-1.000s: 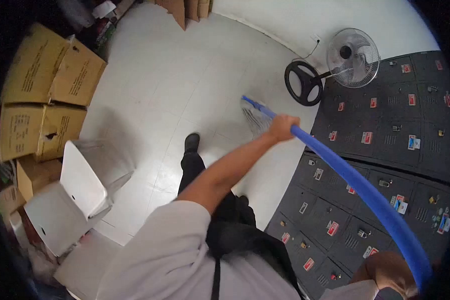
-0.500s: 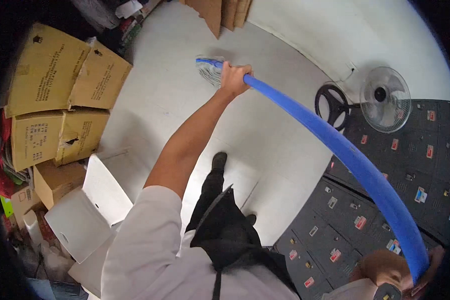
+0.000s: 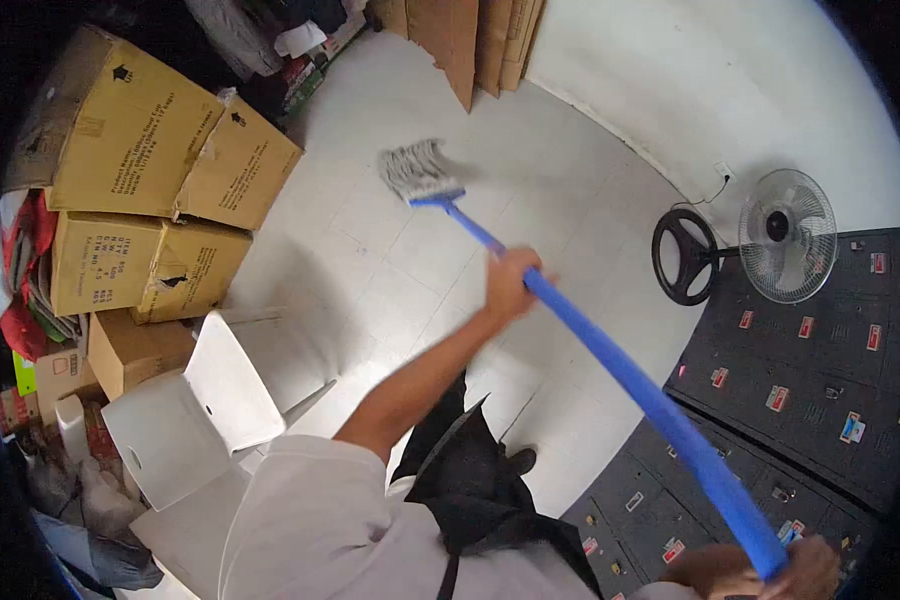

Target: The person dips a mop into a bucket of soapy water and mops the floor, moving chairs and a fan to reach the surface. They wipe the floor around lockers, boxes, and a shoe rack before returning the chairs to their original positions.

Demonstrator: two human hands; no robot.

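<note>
A string mop with a blue handle runs diagonally across the view. Its grey mop head is on or close to the pale floor, at the far end. My left hand is closed around the handle's lower part, not far from the head. At the bottom right, my right hand grips the top end of the handle, with some fingers hidden by it and by the frame's dark edge.
Cardboard boxes are stacked on the left, with white chairs below them. Dark lockers line the right, beside a standing fan. Cardboard sheets lean at the back wall. Tiled floor lies between.
The mop head, earlier partly behind my left hand, is now farther from it, its strings fanned out. Both hands appear lower, my left shifted right and my right shifted left. The view has shifted.
</note>
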